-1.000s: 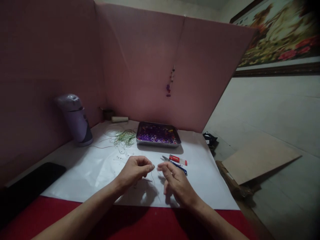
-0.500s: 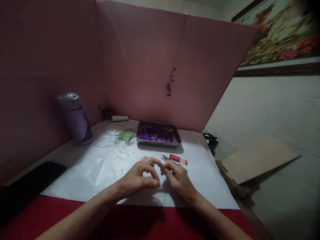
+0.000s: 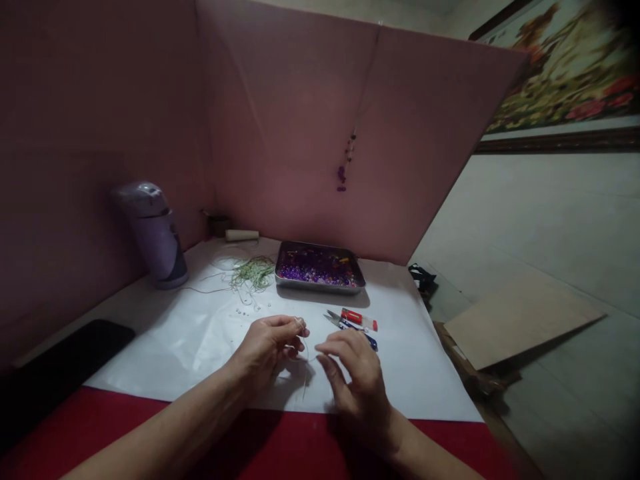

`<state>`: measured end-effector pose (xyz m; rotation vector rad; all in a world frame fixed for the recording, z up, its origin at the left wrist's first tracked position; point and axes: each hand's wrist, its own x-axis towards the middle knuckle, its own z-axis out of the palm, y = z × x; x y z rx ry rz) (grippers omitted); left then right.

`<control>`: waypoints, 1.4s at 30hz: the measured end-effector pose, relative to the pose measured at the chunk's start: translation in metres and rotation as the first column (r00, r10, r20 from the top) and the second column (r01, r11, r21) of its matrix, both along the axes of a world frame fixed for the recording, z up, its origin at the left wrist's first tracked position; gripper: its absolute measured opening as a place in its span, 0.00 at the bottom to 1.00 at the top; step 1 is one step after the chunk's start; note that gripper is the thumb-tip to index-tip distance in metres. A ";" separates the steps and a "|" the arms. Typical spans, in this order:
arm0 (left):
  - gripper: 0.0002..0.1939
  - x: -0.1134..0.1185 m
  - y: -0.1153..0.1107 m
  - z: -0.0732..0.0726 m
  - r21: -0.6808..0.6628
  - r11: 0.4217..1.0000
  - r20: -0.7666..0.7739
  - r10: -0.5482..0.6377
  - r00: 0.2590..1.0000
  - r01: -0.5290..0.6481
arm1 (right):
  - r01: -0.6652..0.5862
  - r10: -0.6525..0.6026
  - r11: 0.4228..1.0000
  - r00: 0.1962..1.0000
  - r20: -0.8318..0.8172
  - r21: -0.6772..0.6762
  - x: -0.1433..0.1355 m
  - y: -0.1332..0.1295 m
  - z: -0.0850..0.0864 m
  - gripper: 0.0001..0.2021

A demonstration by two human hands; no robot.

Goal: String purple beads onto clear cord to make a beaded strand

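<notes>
Between thumb and fingertips, my left hand pinches a thin cord. The cord curves in a small loop toward my right hand, and one strand hangs down over the white sheet. My right thumb and forefinger close around the loop's other side; the exact contact is too fine to see clearly. Behind my right hand lie thread snips with a dark blue handle and a red lighter. A few tiny beads are scattered beyond my left hand.
A metal tray of purple beads stands at the back, beside a tangle of green cord. A purple flask and a black phone-like slab are at left. A beaded strand hangs on the pink panel.
My left fingers have gone from spread to pinching the cord. My right hand has moved down and slightly right, apart from the left, uncovering the snips' handle. The view has shifted slightly.
</notes>
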<state>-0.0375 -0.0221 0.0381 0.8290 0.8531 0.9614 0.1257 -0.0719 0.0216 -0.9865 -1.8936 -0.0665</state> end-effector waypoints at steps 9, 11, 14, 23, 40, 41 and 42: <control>0.04 0.000 -0.001 0.001 -0.154 0.988 0.191 0.058 0.980 -0.028 | -0.116 0.074 0.817 0.993 -0.097 -0.565 -0.022 -0.002 -0.012 0.04; 0.05 0.000 -0.001 0.000 -0.146 0.989 0.225 0.044 0.973 -0.011 | -0.117 0.075 0.794 0.993 -0.095 -0.597 -0.025 -0.001 -0.012 0.05; 0.07 0.000 -0.001 -0.001 -0.061 0.997 0.163 0.052 0.985 -0.043 | -0.146 0.083 0.806 0.988 -0.134 -0.574 -0.025 -0.002 -0.009 0.09; 0.10 0.003 0.004 -0.008 0.151 0.977 -0.183 0.175 0.967 -0.148 | -0.374 0.195 0.852 0.876 -0.441 -0.366 -0.011 -0.009 0.011 0.12; 0.08 0.004 0.008 -0.014 0.274 0.962 -0.508 0.147 0.849 -0.003 | -0.223 0.040 0.902 0.895 -0.445 -0.369 -0.008 -0.008 0.002 0.11; 0.07 0.005 0.007 -0.013 0.269 0.963 -0.517 0.141 0.845 0.004 | -0.212 0.039 0.908 0.902 -0.430 -0.362 -0.007 -0.008 0.002 0.11; 0.07 0.005 0.006 -0.013 0.266 0.964 -0.525 0.138 0.840 0.008 | -0.204 0.033 0.908 0.906 -0.422 -0.367 -0.007 -0.007 0.001 0.11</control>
